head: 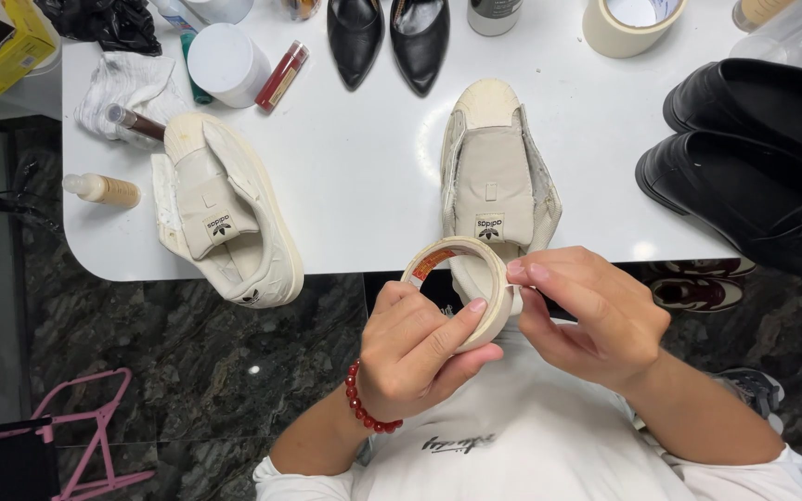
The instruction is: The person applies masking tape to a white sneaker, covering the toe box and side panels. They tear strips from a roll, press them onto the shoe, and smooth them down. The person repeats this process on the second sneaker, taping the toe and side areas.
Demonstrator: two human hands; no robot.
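Note:
My left hand (415, 348) grips a roll of cream masking tape (461, 278), thumb pressed on its outer face. My right hand (587, 315) pinches the tape's edge at the right side of the roll with thumb and forefinger. The roll is held just in front of the table's near edge, over the heel of a cream sneaker (494, 176) with its tongue pulled out. A second cream sneaker (225, 209) lies to the left, tilted and overhanging the table's edge. A red bead bracelet (364, 404) circles my left wrist.
On the white table (364, 176): a pair of black pointed flats (387, 37), black leather shoes (754, 158) at right, another tape roll (628, 23), a white jar (226, 60), small bottles (104, 190), a rag (132, 88). A pink frame (76, 427) stands on the dark floor.

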